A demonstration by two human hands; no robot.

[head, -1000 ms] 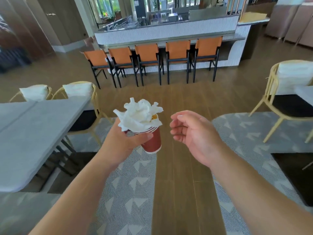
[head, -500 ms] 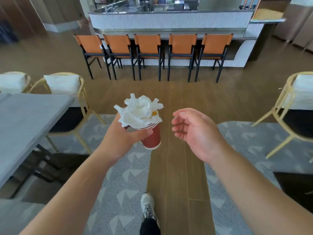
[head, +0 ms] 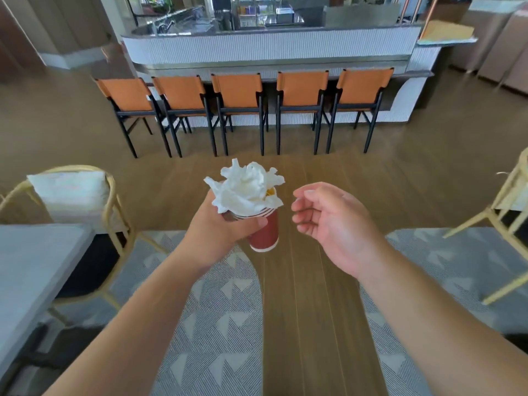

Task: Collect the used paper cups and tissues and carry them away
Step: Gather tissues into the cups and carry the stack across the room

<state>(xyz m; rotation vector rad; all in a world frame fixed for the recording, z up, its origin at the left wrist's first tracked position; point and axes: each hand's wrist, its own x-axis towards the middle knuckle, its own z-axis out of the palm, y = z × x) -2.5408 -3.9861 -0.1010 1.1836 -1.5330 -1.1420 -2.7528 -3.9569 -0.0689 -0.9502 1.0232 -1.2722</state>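
We're looking across a brown wood-plank floor with grey patterned rugs on either side. Ahead, five orange chairs on black legs line a long white ribbed bar. At left we see a grey table and a pale yellow chair with a white cushion. Daylight falls soft throughout.

Five orange chairs line a white counter; a grey table stands left.
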